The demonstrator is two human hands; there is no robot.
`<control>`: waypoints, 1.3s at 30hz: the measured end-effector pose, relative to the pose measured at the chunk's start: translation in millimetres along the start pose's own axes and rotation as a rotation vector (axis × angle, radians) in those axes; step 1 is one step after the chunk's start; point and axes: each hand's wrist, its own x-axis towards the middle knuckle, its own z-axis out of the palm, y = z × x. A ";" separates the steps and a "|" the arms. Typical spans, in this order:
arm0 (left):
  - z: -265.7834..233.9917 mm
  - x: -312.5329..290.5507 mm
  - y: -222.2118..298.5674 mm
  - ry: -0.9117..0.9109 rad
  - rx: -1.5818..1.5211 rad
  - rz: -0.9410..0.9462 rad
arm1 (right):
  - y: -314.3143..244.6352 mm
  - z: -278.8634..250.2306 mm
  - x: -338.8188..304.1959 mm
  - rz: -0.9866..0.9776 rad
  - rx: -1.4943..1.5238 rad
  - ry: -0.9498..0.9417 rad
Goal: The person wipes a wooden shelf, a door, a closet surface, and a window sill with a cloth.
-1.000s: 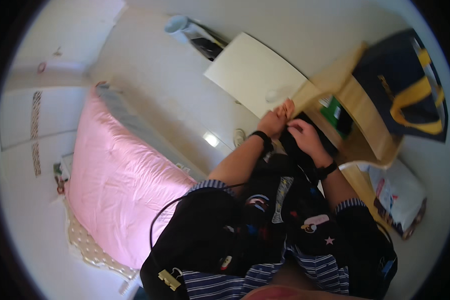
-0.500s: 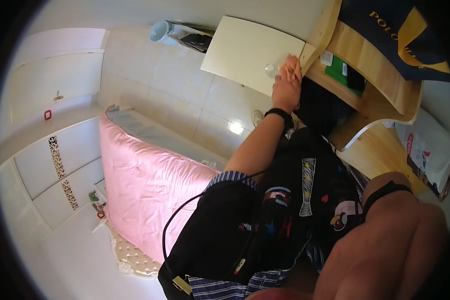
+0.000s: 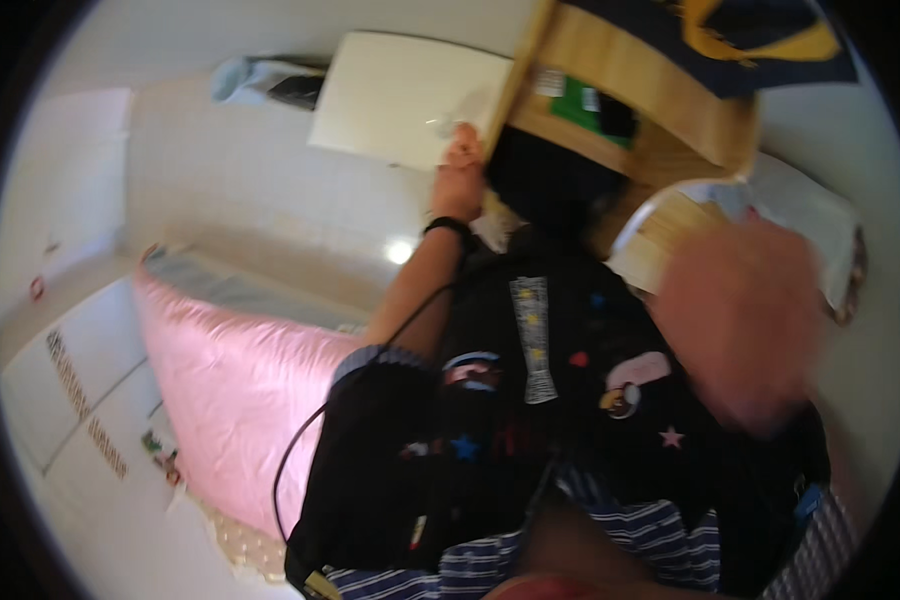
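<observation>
My left hand (image 3: 458,178) reaches forward to the right edge of a white tabletop (image 3: 390,100). Its fingers are blurred, so their grip does not show. Close by its fingertips is a small see-through object (image 3: 443,127), perhaps a bottle or a cup; whether they touch cannot be made out. My right hand (image 3: 745,320) is raised in front of my body on the right, smeared by motion. What it holds, if anything, does not show.
A wooden shelf unit (image 3: 660,90) stands right of the tabletop, with a green item (image 3: 574,106) inside and a dark blue bag (image 3: 650,40) on top. Behind my right hand is a white bag (image 3: 805,205). To the left lie a pink-covered bed (image 3: 230,370) and a light blue bin (image 3: 238,80).
My right hand has swung from the lower right up to in front of my body. The whole view has shifted, moving the room leftward in the picture. My left hand stays by the clear object.
</observation>
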 end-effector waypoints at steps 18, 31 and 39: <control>-28.4 -17.1 7.1 -0.134 -0.066 -0.491 | 222.4 -309.8 -43.5 0.761 -1.428 1.073; -39.4 -16.4 5.5 -0.224 -0.045 -0.484 | 216.8 -303.3 -46.0 0.939 -1.382 1.120; -44.5 -9.9 11.4 -0.287 -0.046 -0.496 | 254.4 -356.1 -96.3 0.556 -1.346 1.323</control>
